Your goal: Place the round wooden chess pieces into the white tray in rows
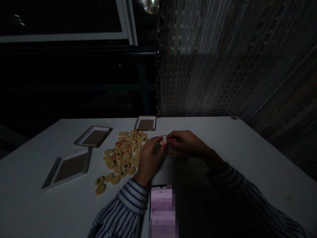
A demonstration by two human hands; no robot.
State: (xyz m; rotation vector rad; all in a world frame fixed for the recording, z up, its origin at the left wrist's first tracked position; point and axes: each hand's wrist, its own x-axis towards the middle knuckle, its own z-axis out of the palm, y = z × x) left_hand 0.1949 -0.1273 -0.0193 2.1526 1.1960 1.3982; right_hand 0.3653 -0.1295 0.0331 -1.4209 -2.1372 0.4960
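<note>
Pixelated phone (158, 198), discs (127, 150) partly hidden

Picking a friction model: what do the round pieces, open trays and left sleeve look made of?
Round pieces: wood or plastic, mostly matte; even pale tan, no grain discernible.
Open trays: probably cardboard, dull; thin pale walls, flat brown bases.
Left sleeve: woven cloth, likely cotton, matte; soft creases bend its stripes.

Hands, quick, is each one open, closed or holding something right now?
Left hand: closed, apparently holding a red-marked disc.
Right hand: curled close to that disc; whether it holds anything cannot be told.
</note>
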